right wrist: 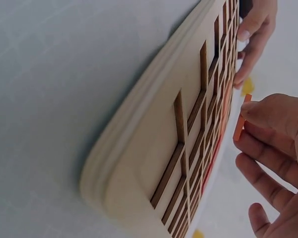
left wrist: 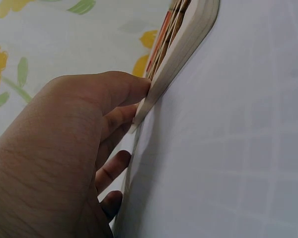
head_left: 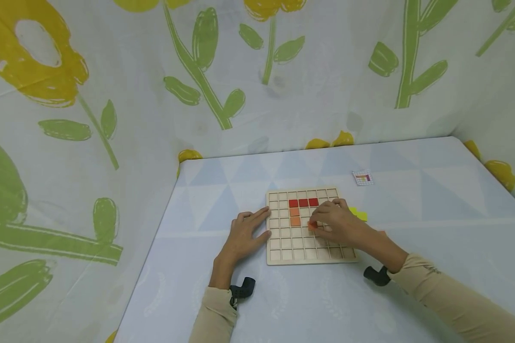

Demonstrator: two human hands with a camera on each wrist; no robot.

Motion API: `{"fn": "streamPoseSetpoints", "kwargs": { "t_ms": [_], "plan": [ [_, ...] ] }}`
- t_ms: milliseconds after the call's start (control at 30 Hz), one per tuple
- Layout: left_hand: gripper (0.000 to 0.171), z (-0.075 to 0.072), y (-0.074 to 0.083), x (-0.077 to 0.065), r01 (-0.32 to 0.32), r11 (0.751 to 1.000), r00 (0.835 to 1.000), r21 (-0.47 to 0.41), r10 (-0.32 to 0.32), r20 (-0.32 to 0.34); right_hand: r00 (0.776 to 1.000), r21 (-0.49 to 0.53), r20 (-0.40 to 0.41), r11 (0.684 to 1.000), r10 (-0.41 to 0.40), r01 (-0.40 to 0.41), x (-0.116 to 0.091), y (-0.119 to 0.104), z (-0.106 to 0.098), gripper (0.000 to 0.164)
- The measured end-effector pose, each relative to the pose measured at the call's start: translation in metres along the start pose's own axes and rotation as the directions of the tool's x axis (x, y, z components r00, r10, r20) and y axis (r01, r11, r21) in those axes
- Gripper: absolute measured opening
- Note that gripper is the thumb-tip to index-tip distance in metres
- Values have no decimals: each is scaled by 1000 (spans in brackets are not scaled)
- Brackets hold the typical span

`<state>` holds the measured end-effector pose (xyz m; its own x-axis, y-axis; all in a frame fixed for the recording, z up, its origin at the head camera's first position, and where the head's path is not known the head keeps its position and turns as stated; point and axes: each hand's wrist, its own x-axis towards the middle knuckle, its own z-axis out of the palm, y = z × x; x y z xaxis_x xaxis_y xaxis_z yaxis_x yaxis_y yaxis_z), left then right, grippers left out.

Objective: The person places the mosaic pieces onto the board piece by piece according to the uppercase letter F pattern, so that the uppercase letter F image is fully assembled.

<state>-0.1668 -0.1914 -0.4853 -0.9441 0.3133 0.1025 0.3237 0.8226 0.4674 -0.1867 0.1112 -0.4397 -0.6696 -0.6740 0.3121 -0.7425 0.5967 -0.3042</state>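
Observation:
A square wooden grid board (head_left: 283, 257) lies on the table, its cells framed by thin raised strips. Three red tiles (head_left: 303, 203) fill a row in its upper part, and two orange tiles (head_left: 295, 221) run down below the leftmost red one. My right hand (head_left: 336, 221) pinches another orange tile (right wrist: 242, 118) between thumb and fingertips, over the grid right of the placed orange ones. My left hand (head_left: 244, 236) rests at the board's left edge, thumb and fingertips touching its side (left wrist: 164, 74).
Yellow tiles (head_left: 359, 214) lie right of the board, partly behind my right hand. A bit of orange (head_left: 382, 233) shows beside the right forearm. Farther back lies a small card with a coloured grid pattern (head_left: 363, 177). A flower-printed cloth wall (head_left: 309, 105) stands behind the table.

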Motion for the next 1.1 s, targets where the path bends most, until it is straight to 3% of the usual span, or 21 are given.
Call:
{"fn": "streamPoseSetpoints", "kwargs": {
  "t_ms": [533, 833, 1100],
  "plan": [
    [60, -1, 1, -1, 13, 1000, 1000, -6, -13, 10, 996, -11, -23, 997, -82, 82, 8, -8, 12, 17],
    [59, -2, 0, 0, 13, 1000, 1000, -6, -13, 15, 998, -51, 47, 998, -28, 31, 16, -17, 15, 16],
    [59, -3, 3, 1, 19, 1000, 1000, -1, -19, 18, 995, -66, 83, 996, -52, 57, 20, -21, 20, 16]
  ]
}}
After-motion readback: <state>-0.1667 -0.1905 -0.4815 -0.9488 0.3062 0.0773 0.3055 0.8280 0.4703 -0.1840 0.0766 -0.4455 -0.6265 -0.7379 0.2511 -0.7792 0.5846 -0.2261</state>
